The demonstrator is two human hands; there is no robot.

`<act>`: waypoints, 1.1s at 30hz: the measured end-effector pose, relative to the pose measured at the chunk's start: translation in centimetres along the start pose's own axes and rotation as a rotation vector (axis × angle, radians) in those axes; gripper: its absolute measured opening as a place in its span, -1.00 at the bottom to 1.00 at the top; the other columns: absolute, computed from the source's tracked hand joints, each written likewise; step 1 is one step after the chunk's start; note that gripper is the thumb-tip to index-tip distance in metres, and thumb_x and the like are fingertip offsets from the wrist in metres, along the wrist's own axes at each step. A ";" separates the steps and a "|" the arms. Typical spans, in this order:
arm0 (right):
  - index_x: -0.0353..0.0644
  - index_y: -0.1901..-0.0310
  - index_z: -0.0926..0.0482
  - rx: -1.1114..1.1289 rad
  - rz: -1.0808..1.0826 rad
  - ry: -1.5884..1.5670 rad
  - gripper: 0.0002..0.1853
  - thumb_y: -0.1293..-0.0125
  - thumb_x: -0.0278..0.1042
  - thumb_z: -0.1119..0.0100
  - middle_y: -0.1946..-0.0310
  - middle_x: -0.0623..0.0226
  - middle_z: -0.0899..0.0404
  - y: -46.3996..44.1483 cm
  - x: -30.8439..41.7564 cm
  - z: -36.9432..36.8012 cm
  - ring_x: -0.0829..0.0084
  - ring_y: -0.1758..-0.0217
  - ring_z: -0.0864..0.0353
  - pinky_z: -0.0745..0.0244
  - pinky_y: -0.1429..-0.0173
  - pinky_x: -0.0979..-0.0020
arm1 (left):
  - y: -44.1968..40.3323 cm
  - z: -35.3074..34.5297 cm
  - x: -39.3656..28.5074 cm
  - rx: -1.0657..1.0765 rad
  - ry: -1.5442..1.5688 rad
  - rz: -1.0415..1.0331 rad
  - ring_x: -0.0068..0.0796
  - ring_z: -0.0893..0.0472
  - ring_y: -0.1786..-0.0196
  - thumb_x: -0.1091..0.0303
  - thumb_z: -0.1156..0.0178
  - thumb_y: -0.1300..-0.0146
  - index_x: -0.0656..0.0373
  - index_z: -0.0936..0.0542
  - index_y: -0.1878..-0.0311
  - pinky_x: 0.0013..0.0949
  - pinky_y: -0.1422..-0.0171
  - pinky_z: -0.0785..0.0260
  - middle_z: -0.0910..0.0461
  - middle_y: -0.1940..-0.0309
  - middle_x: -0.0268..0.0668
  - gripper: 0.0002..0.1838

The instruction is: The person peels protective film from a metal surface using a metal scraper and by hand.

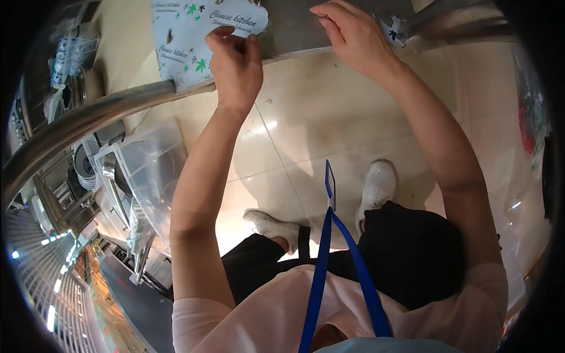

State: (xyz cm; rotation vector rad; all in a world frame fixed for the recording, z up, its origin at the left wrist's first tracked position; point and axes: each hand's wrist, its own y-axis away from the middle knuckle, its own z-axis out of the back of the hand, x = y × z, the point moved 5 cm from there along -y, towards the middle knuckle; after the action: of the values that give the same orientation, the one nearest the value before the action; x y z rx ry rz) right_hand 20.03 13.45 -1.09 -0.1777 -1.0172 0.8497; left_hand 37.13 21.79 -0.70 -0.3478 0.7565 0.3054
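Printed white sheet (182, 44), upper left of frame, on grey surface (297, 26). Left hand (237, 67) over sheet's right part, fingers curled; pinching or not, can't tell. Right hand (356, 38), top centre, right of sheet, fingers bent; grip unclear, fingertips near frame edge.

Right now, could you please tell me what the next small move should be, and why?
Perhaps pinch the right edge of the printed sheet with the left hand: that hand is over the sheet near this edge, and the grey surface beside it lies bare.
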 end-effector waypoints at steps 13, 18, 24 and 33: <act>-0.29 0.23 -0.49 0.013 -0.087 0.023 -0.83 -0.09 -0.55 -0.04 0.33 0.19 -0.49 0.3 -0.8 -0.9 0.16 0.23 -0.47 -0.41 0.14 0.29 | -2.7 1.7 1.8 -0.017 -0.154 0.121 -0.27 -0.53 0.32 0.15 -0.01 -0.26 0.34 -0.23 0.01 -0.33 0.20 -0.35 -0.53 0.33 -0.07 -0.56; -0.30 0.24 -0.49 -0.022 -0.059 0.121 -0.84 -0.11 -0.54 -0.03 0.32 0.21 -0.49 0.1 -0.4 -1.3 0.17 0.20 -0.47 -0.41 0.12 0.28 | -2.6 -2.1 -2.5 -0.039 -0.460 -0.195 0.02 -0.53 0.34 -0.06 -0.11 -0.12 0.34 -0.29 0.06 -0.14 0.26 -0.37 -0.52 0.39 0.03 -0.39; -0.29 0.22 -0.48 -0.046 0.010 0.237 -0.83 -0.11 -0.53 -0.03 0.29 0.24 -0.48 0.4 -0.2 -1.6 0.21 0.19 -0.46 -0.41 0.11 0.30 | -3.8 -3.7 -0.9 0.163 -0.526 -0.166 0.08 -0.52 0.46 0.36 -0.05 -0.07 0.31 -0.21 0.14 -0.07 0.34 -0.37 -0.52 0.51 0.05 -0.65; -0.27 0.21 -0.47 -0.085 0.091 0.312 -0.79 -0.06 -0.54 -0.06 0.28 0.26 -0.46 0.9 -0.3 -1.6 0.23 0.19 -0.45 -0.42 0.10 0.32 | -4.1 -0.7 0.8 -0.056 -0.259 -0.121 0.15 -0.50 0.40 0.36 -0.07 -0.16 0.28 -0.22 0.10 -0.03 0.29 -0.28 -0.52 0.56 0.05 -0.67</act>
State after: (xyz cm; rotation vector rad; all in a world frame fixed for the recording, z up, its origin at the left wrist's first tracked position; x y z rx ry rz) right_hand 20.70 14.22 -2.62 -0.4189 -0.7563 0.8312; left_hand 38.84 17.96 -0.90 -0.3970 0.4714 0.2521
